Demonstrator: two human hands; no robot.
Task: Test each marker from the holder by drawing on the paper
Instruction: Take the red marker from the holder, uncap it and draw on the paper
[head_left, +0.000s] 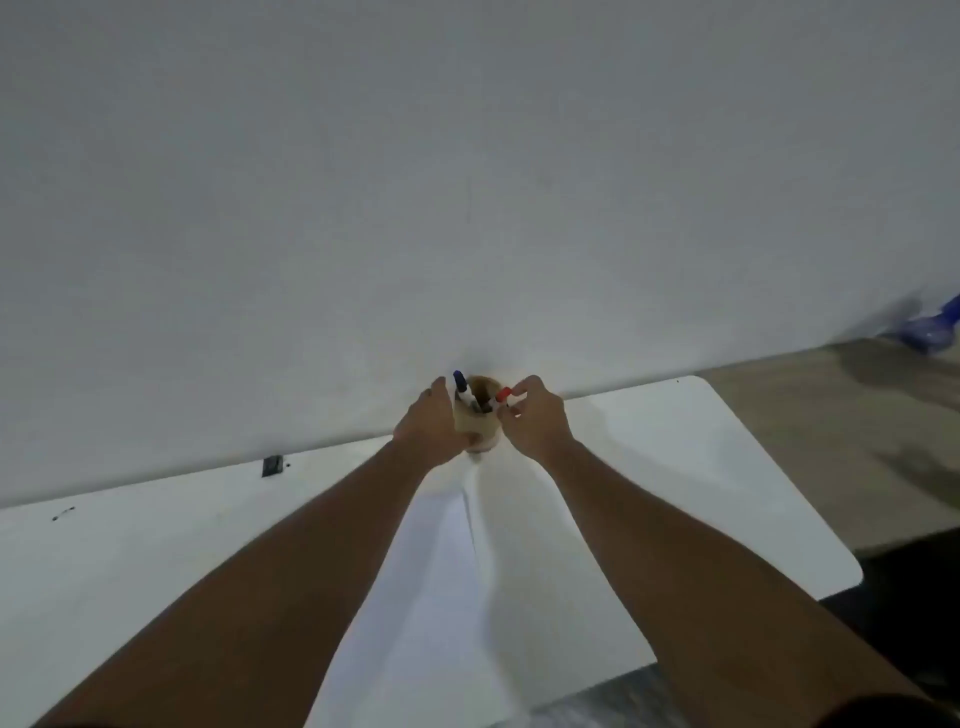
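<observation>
A tan cylindrical holder (477, 422) stands at the far edge of the white table (701, 467), against the wall. My left hand (428, 423) wraps around its left side. A blue-capped marker (460, 383) and a dark marker (480, 404) stick out of it. My right hand (537, 418) pinches a red-capped marker (503, 395) at the holder's right rim. A white sheet of paper (441, 571) lies on the table between my forearms, partly covered by them.
A plain white wall rises right behind the holder. A small black object (272, 466) sits at the table's back edge to the left, with a dark mark (63, 513) further left. The table's rounded right corner borders brown floor; something blue (932, 325) lies far right.
</observation>
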